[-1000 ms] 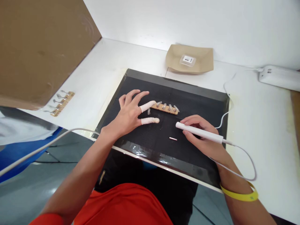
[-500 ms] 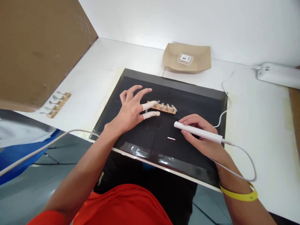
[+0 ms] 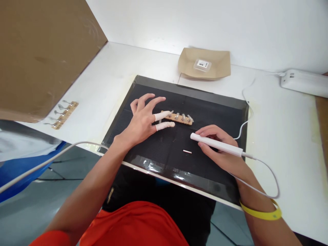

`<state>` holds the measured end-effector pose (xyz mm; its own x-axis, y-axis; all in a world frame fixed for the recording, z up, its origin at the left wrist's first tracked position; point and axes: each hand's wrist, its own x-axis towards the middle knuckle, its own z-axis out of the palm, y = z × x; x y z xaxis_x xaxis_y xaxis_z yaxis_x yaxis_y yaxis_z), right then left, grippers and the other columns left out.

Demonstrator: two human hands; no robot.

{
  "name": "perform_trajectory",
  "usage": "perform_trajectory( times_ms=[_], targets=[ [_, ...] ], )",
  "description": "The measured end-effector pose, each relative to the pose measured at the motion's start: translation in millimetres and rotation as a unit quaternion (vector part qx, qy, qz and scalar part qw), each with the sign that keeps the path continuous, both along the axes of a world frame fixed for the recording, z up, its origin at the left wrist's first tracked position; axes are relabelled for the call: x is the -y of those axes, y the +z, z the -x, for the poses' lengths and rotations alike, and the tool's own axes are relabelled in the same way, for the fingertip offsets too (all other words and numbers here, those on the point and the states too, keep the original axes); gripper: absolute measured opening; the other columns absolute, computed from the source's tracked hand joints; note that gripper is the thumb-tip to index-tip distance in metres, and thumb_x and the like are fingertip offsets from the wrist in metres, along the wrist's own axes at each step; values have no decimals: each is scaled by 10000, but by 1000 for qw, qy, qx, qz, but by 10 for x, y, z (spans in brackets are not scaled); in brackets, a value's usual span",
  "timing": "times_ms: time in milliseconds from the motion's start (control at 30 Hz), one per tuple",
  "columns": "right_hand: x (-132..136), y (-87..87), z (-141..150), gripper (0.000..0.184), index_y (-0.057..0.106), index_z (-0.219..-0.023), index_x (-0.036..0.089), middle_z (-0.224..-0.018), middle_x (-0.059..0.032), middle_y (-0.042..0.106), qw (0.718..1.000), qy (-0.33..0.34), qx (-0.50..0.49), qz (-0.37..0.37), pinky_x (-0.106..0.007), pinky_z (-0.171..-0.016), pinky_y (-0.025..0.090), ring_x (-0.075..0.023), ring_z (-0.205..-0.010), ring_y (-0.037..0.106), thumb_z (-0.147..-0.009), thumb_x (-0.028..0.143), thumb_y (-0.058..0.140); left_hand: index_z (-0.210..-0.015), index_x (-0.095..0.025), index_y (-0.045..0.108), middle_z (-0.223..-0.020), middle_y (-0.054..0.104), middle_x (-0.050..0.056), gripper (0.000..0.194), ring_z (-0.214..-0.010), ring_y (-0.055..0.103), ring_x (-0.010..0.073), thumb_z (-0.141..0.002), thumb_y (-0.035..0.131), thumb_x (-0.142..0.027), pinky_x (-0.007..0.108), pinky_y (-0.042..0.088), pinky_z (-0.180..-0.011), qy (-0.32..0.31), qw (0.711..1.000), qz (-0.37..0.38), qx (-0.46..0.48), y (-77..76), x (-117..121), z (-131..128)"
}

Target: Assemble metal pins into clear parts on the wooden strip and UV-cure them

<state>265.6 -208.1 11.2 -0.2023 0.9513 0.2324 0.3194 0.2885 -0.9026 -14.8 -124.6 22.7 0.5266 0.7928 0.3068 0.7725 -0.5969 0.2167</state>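
My right hand is closed around a white pen-shaped electric tool, its tip pointing left and a cord leaving its rear end. A small wooden strip lies on the black mat, bearing several translucent nail-like tips on short stands. My left hand straddles the strip's left end between thumb and index finger, both in white finger cots; its other fingers are spread in the air. Part of the strip is hidden by the index finger. A short, thin silvery bar lies on the mat between my hands.
The black mat covers the middle of the white table. A brown paper tray with a small clear box stands behind it. A second strip with metal stands lies left. A white power strip sits far right; cords trail nearby.
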Motion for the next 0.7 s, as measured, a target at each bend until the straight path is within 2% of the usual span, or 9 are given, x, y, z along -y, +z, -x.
perform_trajectory(
  times_ms=[333, 700],
  targets=[
    [-2, 1, -2, 190, 657, -1039, 272, -1081, -42, 713, 1000, 2, 1, 2, -302, -802, 568, -181, -975, 696, -915, 138, 711, -1141, -345, 773, -1519, 583, 66, 301, -1452, 418, 364, -941, 660, -540, 575, 312, -1122, -10, 999, -31, 9, -32, -3, 6],
    [-1, -4, -11, 173, 653, -1034, 273, -1077, -48, 712, 1000, -1, 3, 1, -341, -820, 579, -200, -984, 698, -921, 153, 708, -1123, -335, 781, -1506, 606, 66, 271, -1462, 432, 356, -952, 665, -511, 586, 305, -1118, 6, 1000, -15, 21, 48, -64, -51]
  ],
)
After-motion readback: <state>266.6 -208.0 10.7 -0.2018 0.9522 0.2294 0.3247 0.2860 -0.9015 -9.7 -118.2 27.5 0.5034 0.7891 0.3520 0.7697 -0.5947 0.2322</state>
